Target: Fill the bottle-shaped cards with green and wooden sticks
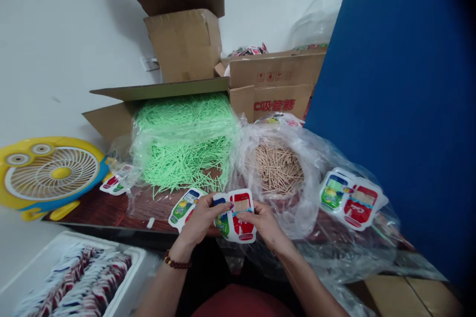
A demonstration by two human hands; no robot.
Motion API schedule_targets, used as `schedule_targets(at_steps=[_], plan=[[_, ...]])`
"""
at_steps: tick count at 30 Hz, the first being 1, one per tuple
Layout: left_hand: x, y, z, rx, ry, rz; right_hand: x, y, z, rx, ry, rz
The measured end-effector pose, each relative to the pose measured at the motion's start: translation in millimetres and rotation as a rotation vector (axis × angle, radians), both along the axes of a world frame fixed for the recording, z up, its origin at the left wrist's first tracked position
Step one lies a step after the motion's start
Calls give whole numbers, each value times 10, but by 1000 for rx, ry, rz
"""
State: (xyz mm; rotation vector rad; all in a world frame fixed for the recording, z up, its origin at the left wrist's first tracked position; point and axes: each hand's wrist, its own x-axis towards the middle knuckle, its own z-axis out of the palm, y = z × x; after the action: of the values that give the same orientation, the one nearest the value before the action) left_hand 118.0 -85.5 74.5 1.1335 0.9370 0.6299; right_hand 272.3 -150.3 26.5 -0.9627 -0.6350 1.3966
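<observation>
Both hands grip one jar-shaped candy packet (243,232) at the table's front edge. It has a green-and-blue half and a red half, and light brown sticks show in a window on the red half. My left hand (201,217), with a beaded bracelet at the wrist, is closed on its left side, thumb on top. Closed on the right side is my right hand (267,223), its thumb lying across the red half. Another such packet (183,208) lies partly behind my left hand. Beyond my hands are loose green sticks (186,153) and a plastic bag of brown sticks (278,171).
More packets (351,199) lie stacked at the right on clear plastic. A yellow fan (52,176) stands at the left. Below it, a white foam box (136,267) holds rows of packets. Cardboard boxes (186,44) and a blue panel (394,109) stand behind and to the right.
</observation>
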Motion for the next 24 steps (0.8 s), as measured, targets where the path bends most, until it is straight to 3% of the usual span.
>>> schedule_targets(at_steps=[9,14,19,24], plan=[[113,-19,21,25,-13,53,94,-69,51,19,6,-49],[168,-34,20,53,-27,-2,95,-78,93,49,36,-28],[231,-41,37,107,-57,46,73,-31,42,0,66,-152],[295,-102,39,232,4,-22,204,-119,59,95,-63,-165]])
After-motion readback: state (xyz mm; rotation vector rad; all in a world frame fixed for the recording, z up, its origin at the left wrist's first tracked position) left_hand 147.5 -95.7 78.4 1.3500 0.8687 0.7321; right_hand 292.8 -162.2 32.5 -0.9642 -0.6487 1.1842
